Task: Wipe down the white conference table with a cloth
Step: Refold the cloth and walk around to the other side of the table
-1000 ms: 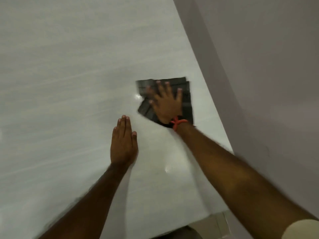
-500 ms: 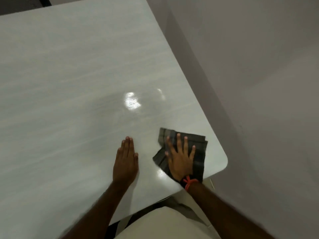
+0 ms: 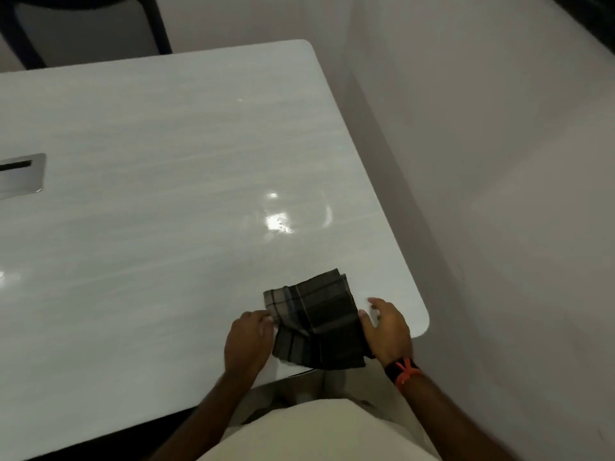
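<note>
A dark checked cloth [image 3: 316, 319], folded, lies on the glossy white conference table [image 3: 166, 211] near its front right rounded corner. My left hand [image 3: 248, 341] pinches the cloth's left edge, where a corner is lifted and folded over. My right hand [image 3: 387, 327] is at the cloth's right edge with its thumb against the fabric and its fingers loosely spread above the table; an orange and black band circles that wrist.
A metal cable hatch [image 3: 21, 176] is set into the table at the far left. A dark chair [image 3: 83, 24] stands behind the far edge. A pale wall [image 3: 499, 161] runs close along the table's right side.
My right hand has come off the top of the cloth to its right edge. My left hand left the table and took the cloth's left edge. The cloth has stopped near the front corner.
</note>
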Motion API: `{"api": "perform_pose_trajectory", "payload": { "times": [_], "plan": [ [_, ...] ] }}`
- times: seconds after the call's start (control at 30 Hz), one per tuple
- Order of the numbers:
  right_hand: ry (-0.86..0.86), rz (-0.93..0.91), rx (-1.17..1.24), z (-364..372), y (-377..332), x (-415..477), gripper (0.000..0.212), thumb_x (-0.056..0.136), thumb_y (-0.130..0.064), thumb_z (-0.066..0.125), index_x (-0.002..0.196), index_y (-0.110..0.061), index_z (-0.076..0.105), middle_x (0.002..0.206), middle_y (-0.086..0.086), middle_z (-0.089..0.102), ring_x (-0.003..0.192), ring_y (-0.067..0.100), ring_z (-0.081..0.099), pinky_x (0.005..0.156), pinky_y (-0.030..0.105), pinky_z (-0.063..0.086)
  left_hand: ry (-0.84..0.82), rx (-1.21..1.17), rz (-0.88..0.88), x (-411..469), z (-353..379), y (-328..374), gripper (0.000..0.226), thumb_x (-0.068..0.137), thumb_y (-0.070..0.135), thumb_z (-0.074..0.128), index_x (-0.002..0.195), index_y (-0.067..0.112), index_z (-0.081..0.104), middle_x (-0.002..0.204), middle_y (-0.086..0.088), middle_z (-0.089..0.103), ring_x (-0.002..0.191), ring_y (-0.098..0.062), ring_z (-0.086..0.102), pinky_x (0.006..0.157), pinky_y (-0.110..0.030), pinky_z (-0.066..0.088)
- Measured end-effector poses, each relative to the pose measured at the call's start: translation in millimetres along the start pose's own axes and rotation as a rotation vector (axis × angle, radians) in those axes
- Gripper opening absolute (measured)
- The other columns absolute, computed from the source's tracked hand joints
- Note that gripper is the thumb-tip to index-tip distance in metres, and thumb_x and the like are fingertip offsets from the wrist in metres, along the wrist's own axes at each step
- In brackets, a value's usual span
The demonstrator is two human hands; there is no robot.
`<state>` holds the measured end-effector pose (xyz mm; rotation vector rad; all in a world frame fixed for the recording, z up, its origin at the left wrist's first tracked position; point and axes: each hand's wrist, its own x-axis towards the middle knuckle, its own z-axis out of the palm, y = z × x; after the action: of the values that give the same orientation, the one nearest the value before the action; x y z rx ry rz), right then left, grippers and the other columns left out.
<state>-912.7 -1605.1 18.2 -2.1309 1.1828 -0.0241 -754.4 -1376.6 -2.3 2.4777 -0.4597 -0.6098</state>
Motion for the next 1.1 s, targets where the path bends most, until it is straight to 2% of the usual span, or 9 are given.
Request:
{"api": "perform_pose_trajectory", "payload": {
  "times": [0.1,0.27,0.4,0.5,0.63,0.77,0.83,0.93,1.1],
  "plan": [
    [-0.142,0.073,-0.089,-7.0,7.9,2.9,0.045,0.095,-0.041,0.065,0.133,-0.017,0.06,0.125,0.004,0.066,0.111,0.021,0.064,0.094,0.034,0.052,-0.047,-0.102,-0.18,-4.9,5.8,20.2,0.034,0.1,0.037,0.053,0.126,0.016,0.063,0.116,-0.004,0.068,0.105,-0.02,0.062,0.085,-0.029,0.046],
    [-0.275,0.054,-0.159,-0.4,-9.9,11.5,0.053,0.09,-0.05,0.069,0.129,-0.017,0.057,0.116,0.003,0.069,0.105,0.023,0.067,0.081,0.03,0.052,-0.041,-0.407,-0.52,-6.3,12.0,49.7,0.05,0.089,0.037,0.071,0.129,0.016,0.05,0.111,-0.001,0.059,0.105,-0.024,0.061,0.088,-0.036,0.053],
    [-0.338,0.065,-0.185,6.3,-20.1,15.9,0.041,0.088,-0.048,0.073,0.11,-0.017,0.057,0.103,0.002,0.067,0.086,0.017,0.062,0.07,0.024,0.047,-0.041,-0.438,-0.568,-7.1,17.2,46.4,0.041,0.085,0.036,0.076,0.114,0.009,0.069,0.101,-0.002,0.069,0.094,-0.02,0.066,0.087,-0.039,0.058],
    [-0.357,0.045,-0.184,7.4,-21.5,20.5,0.032,0.086,-0.04,0.077,0.101,-0.016,0.062,0.1,0.003,0.065,0.086,0.018,0.062,0.069,0.023,0.045,-0.113,-0.537,-0.627,-9.9,11.9,44.9,0.042,0.084,0.036,0.079,0.11,0.004,0.073,0.1,-0.009,0.073,0.087,-0.02,0.067,0.074,-0.031,0.058],
    [-0.345,0.059,-0.121,6.1,-21.5,21.8,0.023,0.087,-0.03,0.076,0.084,-0.017,0.056,0.083,0.0,0.062,0.076,0.017,0.058,0.057,0.019,0.036,-0.206,-0.564,-0.698,-18.8,2.5,48.8,0.049,0.082,0.039,0.08,0.107,-0.002,0.069,0.097,-0.011,0.067,0.075,-0.015,0.058,0.054,-0.022,0.043],
    [-0.357,0.131,-0.011,8.5,-24.8,20.7,0.019,0.088,-0.022,0.076,0.09,-0.016,0.058,0.086,0.0,0.064,0.083,0.019,0.063,0.065,0.023,0.047,-0.229,-0.563,-0.634,-25.9,-1.0,45.2,0.035,0.09,0.03,0.073,0.112,0.003,0.068,0.1,-0.008,0.069,0.078,-0.013,0.06,0.055,-0.019,0.044],
    [-0.387,0.191,0.067,7.2,-25.9,21.2,0.013,0.088,-0.019,0.076,0.085,-0.015,0.064,0.088,0.004,0.069,0.086,0.023,0.067,0.075,0.033,0.056,-0.187,-0.632,-0.555,-28.7,-6.1,42.1,0.028,0.092,0.022,0.07,0.115,0.006,0.068,0.103,-0.007,0.07,0.086,-0.016,0.065,0.062,-0.021,0.052],
    [-0.399,0.211,0.106,0.6,-28.4,29.4,0.012,0.092,-0.017,0.071,0.082,-0.012,0.068,0.089,0.01,0.072,0.087,0.027,0.068,0.081,0.039,0.058,-0.089,-0.626,-0.451,-28.9,-18.3,39.6,0.019,0.091,0.02,0.071,0.106,0.009,0.074,0.101,-0.007,0.074,0.094,-0.02,0.069,0.075,-0.027,0.057],
    [-0.417,0.193,0.177,-10.1,-48.7,42.3,0.016,0.097,-0.021,0.064,0.091,-0.006,0.066,0.093,0.012,0.069,0.087,0.027,0.064,0.073,0.033,0.051,0.039,-0.375,-0.249,-19.9,-39.1,47.5,0.01,0.091,0.021,0.071,0.095,0.013,0.075,0.082,0.001,0.068,0.07,-0.009,0.058,0.062,-0.017,0.041]
  ]
}}
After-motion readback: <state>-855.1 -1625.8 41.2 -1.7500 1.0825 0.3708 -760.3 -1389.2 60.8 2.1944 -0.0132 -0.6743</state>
